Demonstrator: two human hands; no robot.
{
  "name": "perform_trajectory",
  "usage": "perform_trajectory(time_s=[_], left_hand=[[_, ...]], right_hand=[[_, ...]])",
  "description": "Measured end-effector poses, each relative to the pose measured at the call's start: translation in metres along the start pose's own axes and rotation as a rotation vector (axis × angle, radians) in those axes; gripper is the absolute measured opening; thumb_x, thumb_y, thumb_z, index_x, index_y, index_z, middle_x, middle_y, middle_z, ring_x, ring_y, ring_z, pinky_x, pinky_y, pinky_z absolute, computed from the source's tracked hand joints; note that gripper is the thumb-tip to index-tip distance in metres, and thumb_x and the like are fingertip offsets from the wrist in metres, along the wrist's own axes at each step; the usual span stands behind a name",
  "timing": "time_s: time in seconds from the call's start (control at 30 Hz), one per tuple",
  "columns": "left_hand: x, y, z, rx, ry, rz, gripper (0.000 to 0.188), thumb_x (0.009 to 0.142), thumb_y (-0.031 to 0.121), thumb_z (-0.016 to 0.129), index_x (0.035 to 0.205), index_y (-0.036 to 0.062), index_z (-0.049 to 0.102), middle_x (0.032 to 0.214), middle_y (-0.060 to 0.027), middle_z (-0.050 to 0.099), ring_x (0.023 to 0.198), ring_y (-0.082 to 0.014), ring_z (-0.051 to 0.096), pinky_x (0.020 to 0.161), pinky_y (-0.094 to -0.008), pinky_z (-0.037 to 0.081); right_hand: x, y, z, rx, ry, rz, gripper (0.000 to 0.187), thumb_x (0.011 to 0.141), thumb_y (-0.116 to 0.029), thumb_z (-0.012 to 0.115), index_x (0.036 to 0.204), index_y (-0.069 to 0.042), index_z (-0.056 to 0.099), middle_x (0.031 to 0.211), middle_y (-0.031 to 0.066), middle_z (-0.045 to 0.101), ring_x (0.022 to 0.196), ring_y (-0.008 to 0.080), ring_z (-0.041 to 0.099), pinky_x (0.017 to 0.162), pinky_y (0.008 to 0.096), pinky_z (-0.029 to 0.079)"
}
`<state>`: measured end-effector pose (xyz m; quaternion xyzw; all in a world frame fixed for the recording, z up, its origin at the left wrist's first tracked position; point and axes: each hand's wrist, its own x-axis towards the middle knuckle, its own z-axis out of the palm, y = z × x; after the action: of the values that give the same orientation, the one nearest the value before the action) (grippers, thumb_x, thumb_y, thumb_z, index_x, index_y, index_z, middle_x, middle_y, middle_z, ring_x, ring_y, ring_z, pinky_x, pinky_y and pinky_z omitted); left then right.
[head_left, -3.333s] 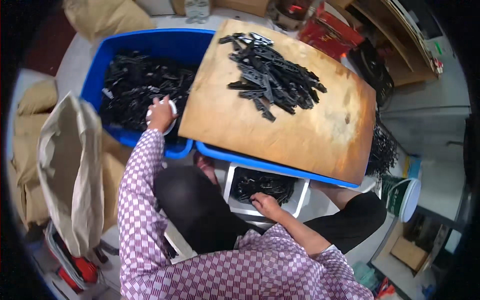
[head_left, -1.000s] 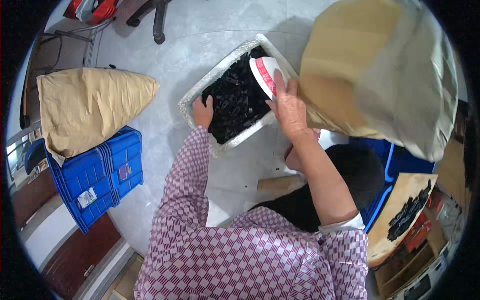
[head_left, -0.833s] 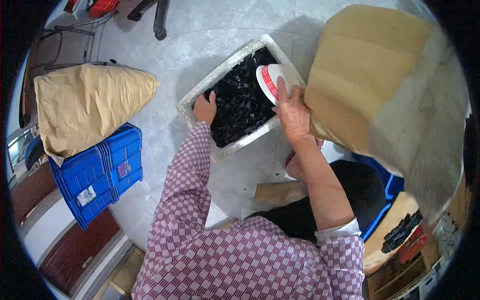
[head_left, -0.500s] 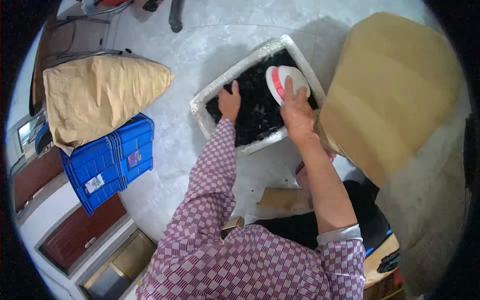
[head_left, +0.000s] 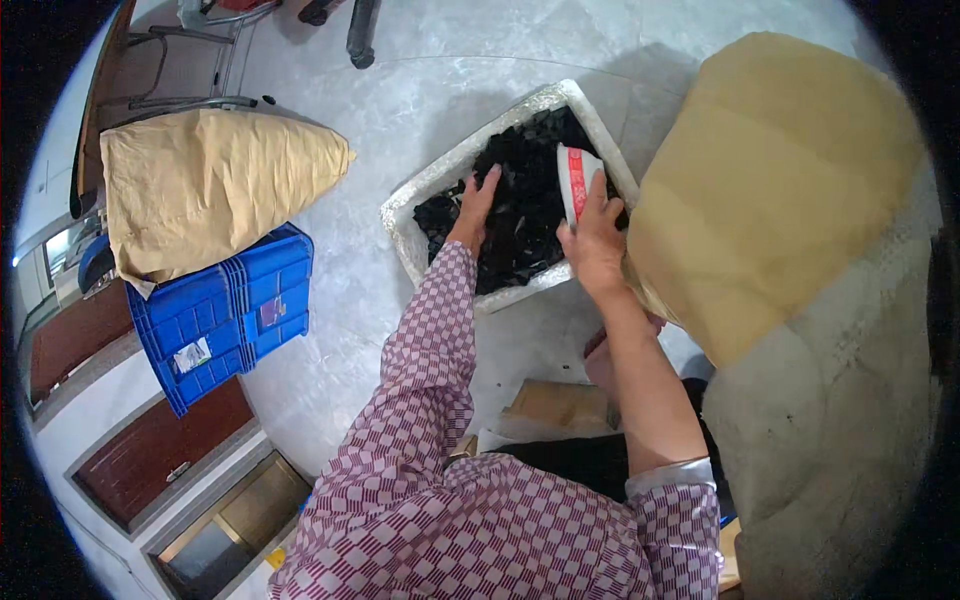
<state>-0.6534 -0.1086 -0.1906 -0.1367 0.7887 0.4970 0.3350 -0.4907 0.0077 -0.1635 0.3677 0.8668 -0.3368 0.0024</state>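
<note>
A white foam box (head_left: 405, 238) holds a heap of loose black pieces (head_left: 522, 190) that look like charcoal or dark flakes. My right hand (head_left: 600, 245) grips a white bowl (head_left: 577, 180) with a red band, tilted on its side over the box's right part. The bowl's mouth dips towards the black pieces; what it holds is hidden. At the left side of the box, my left hand (head_left: 476, 210) reaches onto the heap with thumb and fingers apart. Its lower fingers are partly hidden.
Close on the right stands a big tan paper sack (head_left: 770, 190). Another tan sack (head_left: 215, 190) lies over blue plastic crates (head_left: 225, 310) at the left. Cardboard (head_left: 560, 405) rests on the grey floor near my body, and chair legs (head_left: 362, 35) show at the far side.
The bowl in my right hand has tipped, from its white base facing up to its banded side showing. My left hand has shifted slightly right and nearer.
</note>
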Motion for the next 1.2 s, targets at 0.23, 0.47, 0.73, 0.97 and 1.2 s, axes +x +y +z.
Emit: perform_trajectory(time_s=[0.23,0.47,0.73,0.97,1.2], left_hand=[[0.006,0.001,0.045,0.2,0.062,-0.01,0.092,0.079,0.055,0.074,0.14,-0.0066,0.043,0.144,-0.0249,0.044,0.131,-0.0299,0.046,0.105,-0.0369,0.039],[-0.012,-0.011,0.069,0.233,0.159,0.336,0.065,0.081,0.047,0.074,0.125,0.001,0.059,0.124,-0.0178,0.054,0.116,-0.032,0.055,0.098,-0.0388,0.044],[-0.017,-0.021,0.076,0.304,0.081,0.577,0.048,0.084,0.033,0.076,0.121,0.0058,0.061,0.109,-0.011,0.062,0.096,-0.0216,0.062,0.082,-0.0336,0.05],[-0.051,0.01,0.072,0.721,0.128,0.857,0.042,0.078,0.035,0.079,0.111,0.0129,0.067,0.109,-0.0123,0.062,0.093,-0.031,0.063,0.08,-0.0392,0.052],[-0.098,0.07,0.044,1.012,0.098,0.876,0.047,0.076,0.042,0.077,0.112,0.0135,0.068,0.114,-0.0127,0.061,0.105,-0.0377,0.059,0.088,-0.045,0.051]], right_hand=[[0.006,0.014,0.017,0.111,0.139,-0.101,0.1,0.075,-0.02,0.075,0.153,-0.006,0.014,0.129,0.0314,0.041,0.118,0.0496,0.045,0.105,0.0525,0.036],[0.015,0.005,-0.008,0.24,-0.244,0.193,0.102,0.073,-0.018,0.075,0.153,-0.003,0.013,0.131,0.0338,0.041,0.124,0.0491,0.04,0.11,0.051,0.031],[0.01,0.016,-0.014,0.229,-0.111,0.094,0.099,0.074,-0.013,0.072,0.152,-0.002,0.013,0.138,0.0297,0.04,0.128,0.044,0.043,0.1,0.0498,0.046],[-0.013,0.011,-0.025,1.105,-0.253,0.343,0.089,0.082,0.0,0.061,0.154,-0.014,0.01,0.134,0.0207,0.046,0.089,0.0269,0.068,0.049,0.0273,0.057],[-0.033,-0.017,-0.026,1.477,-0.36,0.386,0.084,0.087,0.0,0.056,0.152,-0.024,0.01,0.114,0.0135,0.058,0.074,0.0202,0.068,0.055,0.0294,0.059]])
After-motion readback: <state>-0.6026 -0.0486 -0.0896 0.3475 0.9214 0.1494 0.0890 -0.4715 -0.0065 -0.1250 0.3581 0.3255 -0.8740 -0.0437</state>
